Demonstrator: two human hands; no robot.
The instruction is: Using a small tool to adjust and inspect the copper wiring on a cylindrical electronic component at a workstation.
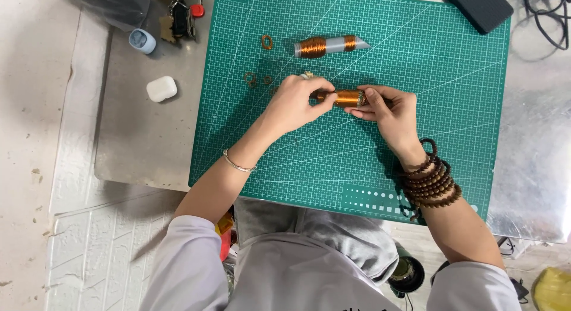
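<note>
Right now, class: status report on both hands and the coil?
Left hand and right hand both gripping copper coil over green cutting mat. Second coil lies beyond. Nothing obstructing.

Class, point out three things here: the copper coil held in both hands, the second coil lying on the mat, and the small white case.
held copper coil (pixel 348 97), head view, middle of winding
second coil (pixel 313 47), head view, larger copper band
white case (pixel 161 88), head view, lid centre

The scene is evenly and brightly lit. Soft glare is seen on the metal table. Focus is sharp throughout.
</note>
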